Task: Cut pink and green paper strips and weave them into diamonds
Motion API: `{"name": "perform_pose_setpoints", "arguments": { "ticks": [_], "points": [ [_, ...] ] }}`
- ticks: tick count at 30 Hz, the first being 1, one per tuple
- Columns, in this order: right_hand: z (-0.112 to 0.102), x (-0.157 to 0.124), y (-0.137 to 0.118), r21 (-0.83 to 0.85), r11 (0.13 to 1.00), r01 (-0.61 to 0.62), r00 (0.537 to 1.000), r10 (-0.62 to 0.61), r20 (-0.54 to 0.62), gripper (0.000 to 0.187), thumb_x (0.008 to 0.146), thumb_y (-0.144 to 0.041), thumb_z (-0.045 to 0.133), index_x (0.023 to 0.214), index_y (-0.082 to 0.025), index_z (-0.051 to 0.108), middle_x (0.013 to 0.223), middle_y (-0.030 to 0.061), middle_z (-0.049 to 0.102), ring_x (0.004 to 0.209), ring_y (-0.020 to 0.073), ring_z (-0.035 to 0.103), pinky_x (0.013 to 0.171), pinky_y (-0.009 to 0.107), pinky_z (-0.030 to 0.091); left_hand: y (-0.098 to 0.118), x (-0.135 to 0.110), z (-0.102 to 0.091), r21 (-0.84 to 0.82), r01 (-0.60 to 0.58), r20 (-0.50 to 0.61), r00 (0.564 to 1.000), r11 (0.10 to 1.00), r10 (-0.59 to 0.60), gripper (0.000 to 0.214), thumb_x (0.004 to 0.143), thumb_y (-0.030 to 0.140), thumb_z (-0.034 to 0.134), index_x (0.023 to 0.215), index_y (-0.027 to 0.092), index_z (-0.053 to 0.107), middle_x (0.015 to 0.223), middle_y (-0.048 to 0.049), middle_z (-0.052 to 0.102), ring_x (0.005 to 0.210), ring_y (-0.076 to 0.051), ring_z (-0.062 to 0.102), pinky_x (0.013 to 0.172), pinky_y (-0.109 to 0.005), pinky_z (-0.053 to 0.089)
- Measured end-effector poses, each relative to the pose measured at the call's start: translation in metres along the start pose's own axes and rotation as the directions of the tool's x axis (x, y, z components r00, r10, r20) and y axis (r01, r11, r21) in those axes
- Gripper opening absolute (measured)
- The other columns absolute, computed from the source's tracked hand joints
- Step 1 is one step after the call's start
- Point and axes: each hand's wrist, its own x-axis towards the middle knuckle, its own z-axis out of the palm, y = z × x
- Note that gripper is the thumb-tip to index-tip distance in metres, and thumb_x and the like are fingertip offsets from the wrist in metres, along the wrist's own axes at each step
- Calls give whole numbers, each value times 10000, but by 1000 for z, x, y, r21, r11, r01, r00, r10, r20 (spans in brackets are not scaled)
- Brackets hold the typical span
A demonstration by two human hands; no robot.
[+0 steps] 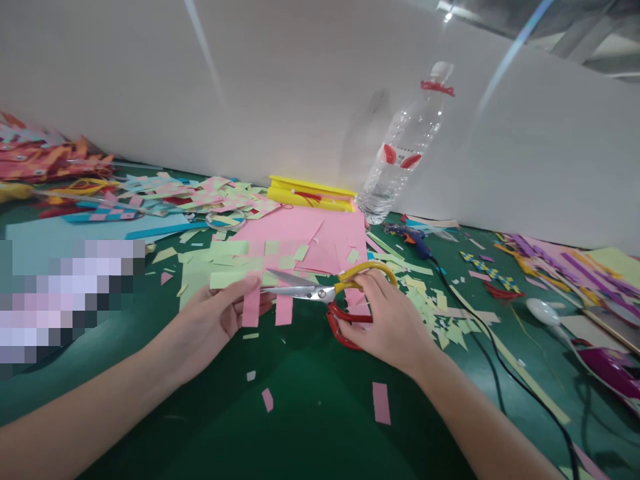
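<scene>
My left hand (227,310) pinches a woven piece of pink and pale green paper strips (251,303), with loose pink ends hanging down. In my right hand (385,313) is a pair of scissors (305,291) with one yellow and one red handle loop. Its blades are parted and point left, their tips at the pink strips beside my left fingers. Behind the woven piece lie a pink sheet (335,230) and a pale green sheet (193,280). Part of the strips is hidden by my left fingers.
Paper scraps (450,320) litter the green table (310,440). A clear plastic bottle (400,157) stands tilted by the white wall. A yellow folded sheet (300,193) lies at the back. To the right are a blue-handled tool (423,247), its black cord (493,340) and a white spoon (543,310).
</scene>
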Motion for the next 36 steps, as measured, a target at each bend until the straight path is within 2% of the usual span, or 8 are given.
{"name": "perform_pose_setpoints", "arguments": {
  "ticks": [6, 11, 15, 21, 28, 36],
  "points": [
    [-1, -1, 1, 15, 999, 47, 999, -47, 22, 416, 739, -353, 595, 1078, -128, 508, 1058, 137, 608, 993, 273, 588, 775, 410, 541, 3, -3, 3, 39, 6, 29, 1000, 999, -7, 393, 830, 335, 630, 489, 140, 627, 625, -26, 624, 615, -82, 574, 656, -132, 516],
    [-2, -2, 0, 31, 998, 53, 998, -54, 43, 426, 746, -374, 580, 1087, -126, 511, 1082, 138, 602, 997, 267, 586, 771, 398, 543, 3, -2, 4, -22, 20, 3, 1000, 1000, -20, 213, 789, 283, 685, 622, 151, 677, 596, 7, 590, 582, -70, 554, 532, -106, 483],
    [-2, -2, 0, 30, 997, 69, 997, -70, 35, 427, 745, -375, 575, 1089, -129, 514, 1074, 138, 605, 981, 268, 589, 769, 406, 542, 0, -2, 7, 5, 25, 5, 1000, 1000, -25, 180, 783, 281, 690, 666, 145, 688, 594, 2, 599, 589, -79, 565, 504, -108, 475],
    [-2, -2, 2, -19, 990, 141, 989, -142, -32, 423, 738, -372, 572, 1062, -104, 529, 1025, 145, 629, 919, 264, 614, 679, 378, 553, -3, -1, 4, -14, 18, 9, 1000, 1000, -18, 131, 757, 280, 713, 728, 153, 707, 707, -19, 659, 643, -99, 592, 562, -143, 508],
    [-4, 0, 1, -46, 987, 151, 986, -154, -59, 383, 736, -346, 558, 1025, -94, 548, 973, 152, 642, 879, 262, 628, 629, 366, 559, 1, -3, 4, -46, 67, -4, 998, 997, -67, 124, 772, 275, 697, 762, 152, 708, 789, -41, 676, 728, -128, 627, 598, -156, 516],
    [-2, 0, 0, -52, 984, 171, 982, -174, -76, 348, 757, -335, 532, 1016, -104, 555, 940, 141, 643, 864, 252, 627, 622, 362, 560, 1, -5, 7, -119, 88, 55, 995, 989, -82, 95, 787, 232, 684, 732, 155, 694, 735, -15, 674, 681, -105, 629, 587, -144, 527]
  ]
}}
